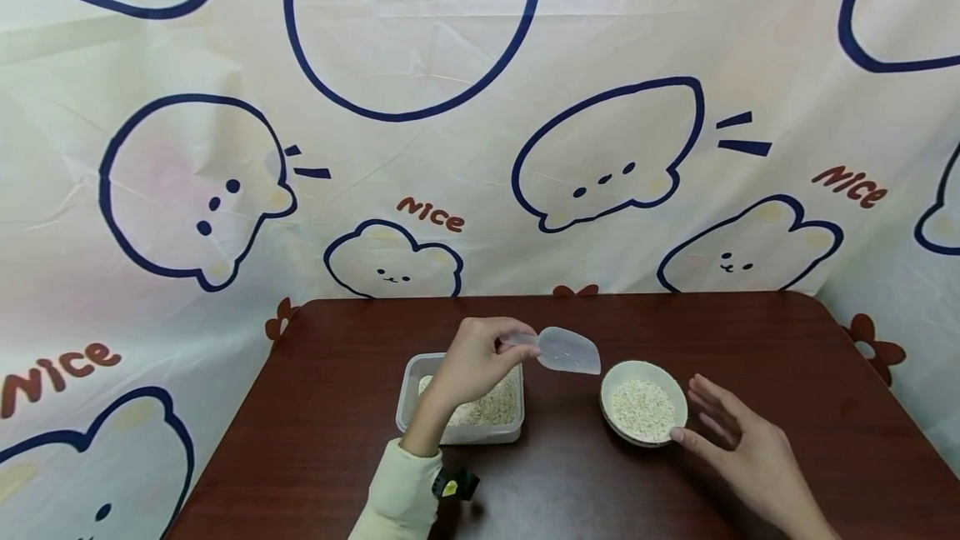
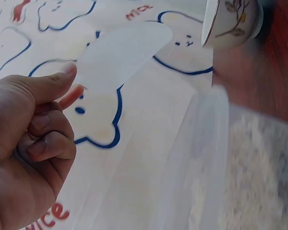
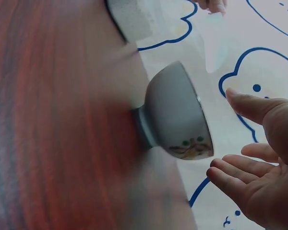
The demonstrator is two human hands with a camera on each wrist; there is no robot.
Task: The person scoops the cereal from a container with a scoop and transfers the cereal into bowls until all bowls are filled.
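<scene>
My left hand (image 1: 476, 361) pinches the handle of a translucent plastic scoop (image 1: 568, 351) above the table, between the container and the bowl. The scoop's blade (image 2: 125, 55) points right and seems to have nothing in it. A white bowl (image 3: 175, 112) with a painted flower pattern stands upright, with pale oat-like flakes (image 1: 643, 409) inside. To its right, my right hand (image 1: 753, 452) is spread with thumb and fingers apart. In the right wrist view the fingertips (image 3: 220, 175) are close to the bowl's rim without gripping it.
A clear rectangular container (image 1: 480, 437) of similar flakes sits under my left forearm, partly hidden by it. The dark wooden table (image 1: 337, 407) ends at the back against a cloth (image 1: 480, 165) with cartoon drawings. A dark strap (image 1: 453, 483) is on the left wrist.
</scene>
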